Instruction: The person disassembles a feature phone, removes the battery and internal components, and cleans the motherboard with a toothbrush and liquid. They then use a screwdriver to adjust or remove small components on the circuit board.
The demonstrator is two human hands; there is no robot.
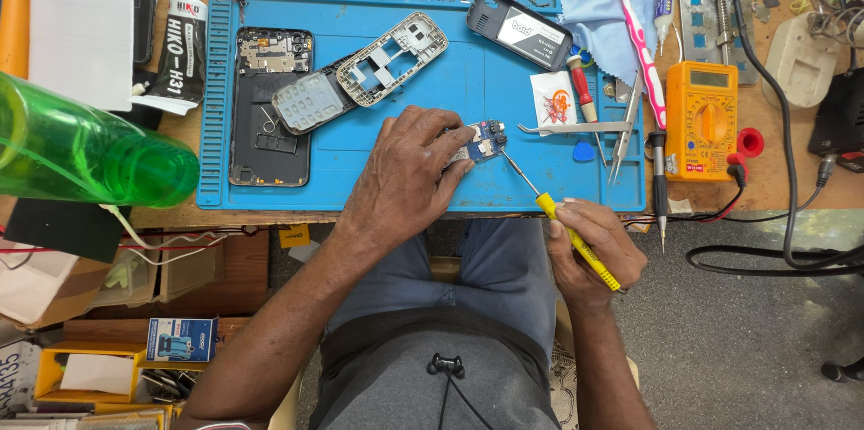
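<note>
Fingers of left hand (407, 169) hide most of circuit board (483, 140), seemingly touched by screwdriver (558, 219).

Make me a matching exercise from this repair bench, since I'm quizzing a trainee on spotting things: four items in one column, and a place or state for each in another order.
Things:
1. yellow-handled screwdriver
2. small circuit board
3. orange multimeter
4. green bottle

Places or states:
A. lying on its side at the left edge of the view
B. held in the right hand, tip at the board
C. pinned on the blue mat under the left hand fingers
D. just off the mat's right edge

Pairs: 1-B, 2-C, 3-D, 4-A
</note>
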